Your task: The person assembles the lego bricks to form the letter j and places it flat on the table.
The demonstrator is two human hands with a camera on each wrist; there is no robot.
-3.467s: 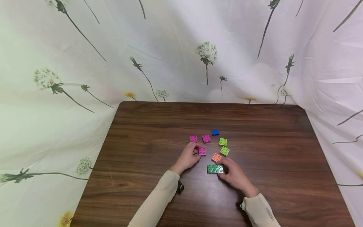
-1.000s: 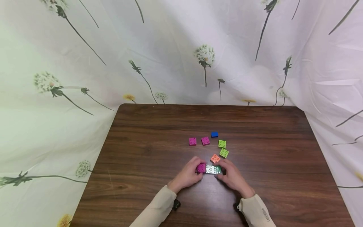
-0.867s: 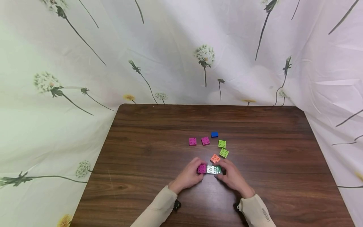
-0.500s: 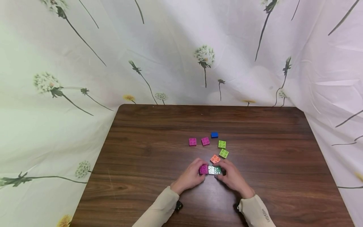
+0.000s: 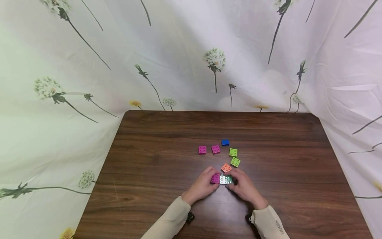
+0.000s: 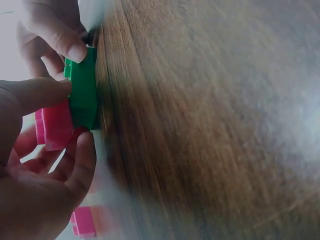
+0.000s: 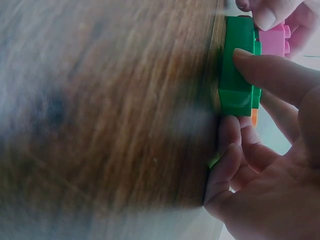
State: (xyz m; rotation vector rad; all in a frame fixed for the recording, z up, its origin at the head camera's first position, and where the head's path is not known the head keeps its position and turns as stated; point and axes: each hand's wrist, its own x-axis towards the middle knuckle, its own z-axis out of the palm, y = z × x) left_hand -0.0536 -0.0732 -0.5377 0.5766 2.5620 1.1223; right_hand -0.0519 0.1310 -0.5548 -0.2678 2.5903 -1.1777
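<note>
My left hand (image 5: 201,186) pinches a magenta toy building brick (image 5: 215,178) between thumb and fingers, over the left end of a longer green brick (image 5: 225,179). In the left wrist view the magenta brick (image 6: 56,125) sits against the studded top of the green brick (image 6: 83,90). My right hand (image 5: 245,187) grips the green brick's right end; its thumb lies along the near side in the right wrist view. The green brick (image 7: 237,75) rests flat on the table. Just behind it lies an orange brick (image 5: 226,168), close to the right fingertips.
Beyond the hands lie two more magenta bricks (image 5: 202,150), a blue brick (image 5: 225,142) and two lime green bricks (image 5: 233,152). They are loose on the dark wooden table (image 5: 155,142). A flowered white cloth (image 5: 179,66) hangs behind the table's far edge.
My left hand has brought the magenta brick nearer and onto the green brick's left end, then shifted it slightly right over the studs. My right hand stays at the green brick.
</note>
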